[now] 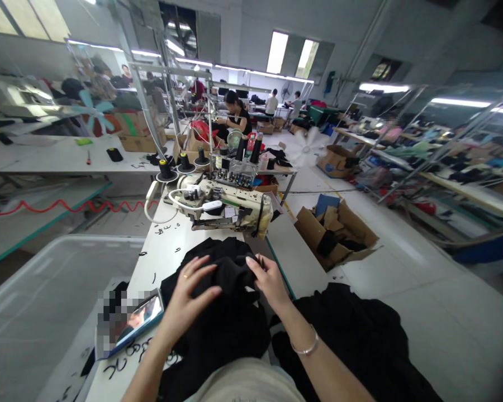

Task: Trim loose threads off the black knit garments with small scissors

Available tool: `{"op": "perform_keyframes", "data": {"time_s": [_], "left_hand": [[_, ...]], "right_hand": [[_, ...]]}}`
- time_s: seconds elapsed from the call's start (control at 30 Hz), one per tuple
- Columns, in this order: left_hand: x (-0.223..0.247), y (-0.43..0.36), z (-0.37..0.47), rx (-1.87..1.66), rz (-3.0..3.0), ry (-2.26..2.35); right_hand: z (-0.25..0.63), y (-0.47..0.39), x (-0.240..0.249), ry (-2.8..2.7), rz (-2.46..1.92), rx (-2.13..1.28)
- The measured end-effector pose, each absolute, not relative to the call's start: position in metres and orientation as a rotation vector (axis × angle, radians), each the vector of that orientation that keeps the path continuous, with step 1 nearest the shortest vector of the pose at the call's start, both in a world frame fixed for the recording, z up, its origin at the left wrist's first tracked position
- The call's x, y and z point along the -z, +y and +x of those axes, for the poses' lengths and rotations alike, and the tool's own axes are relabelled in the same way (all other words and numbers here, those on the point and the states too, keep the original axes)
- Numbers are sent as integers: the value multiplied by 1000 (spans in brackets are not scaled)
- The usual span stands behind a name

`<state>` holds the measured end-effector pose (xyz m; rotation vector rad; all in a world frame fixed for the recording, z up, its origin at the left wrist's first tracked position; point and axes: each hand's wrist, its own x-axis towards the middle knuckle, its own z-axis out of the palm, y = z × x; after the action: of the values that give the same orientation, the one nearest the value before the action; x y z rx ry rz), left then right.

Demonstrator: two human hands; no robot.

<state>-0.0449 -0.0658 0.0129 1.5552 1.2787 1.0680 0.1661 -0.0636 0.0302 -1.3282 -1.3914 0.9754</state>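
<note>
A bunched piece of black fabric (230, 273) lies across the white table edge and my lap, just in front of the sewing machine (230, 201). My right hand (270, 279) pinches the fabric's upper right edge between thumb and fingers. On the left, my left hand (195, 290) rests over the same fabric with its thumb and fingers spread apart. Folds hide the shape of the piece. Beside my left forearm a phone (140, 321) with a lit screen leans on the table. More black cloth (356, 335) is heaped to the right of my right arm.
A white plastic bin (62, 268) stands left of the table (163, 251), which carries thread scraps. Black thread cones (186, 163) stand behind the machine. An open cardboard box (335, 234) sits on the floor at right. Several people work at tables farther back.
</note>
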Motion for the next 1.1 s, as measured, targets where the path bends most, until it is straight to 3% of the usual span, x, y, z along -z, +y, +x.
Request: {"op": "perform_keyframes", "data": {"time_s": [0.07, 0.17, 0.27, 0.4, 0.6, 0.83, 1.0, 1.1], "left_hand": [[-12, -88, -18, -986, 1646, 1086], [-8, -101, 8, -1083, 1328, 1114], [-12, -95, 10, -1159, 773, 1047], [-36, -83, -6, -1199, 329, 625], [-54, -82, -19, -1212, 220, 532], [-56, -88, -23, -1119, 162, 545], [-50, -87, -24, -1041, 259, 285], [-47, -88, -27, -982, 284, 111]], "right_hand": [[155, -70, -45, -1391, -1265, -1093], [143, -81, -62, -1519, -1125, -1184], [146, -88, -71, -1567, -1091, -1070], [160, -96, -68, -1543, -1130, -821], [162, -100, -39, -2093, -1124, -589], [167, -83, -31, -1850, -1318, -469], [151, -91, -31, -2085, -1140, -507], [150, -86, -17, -2037, -1272, -540]]}}
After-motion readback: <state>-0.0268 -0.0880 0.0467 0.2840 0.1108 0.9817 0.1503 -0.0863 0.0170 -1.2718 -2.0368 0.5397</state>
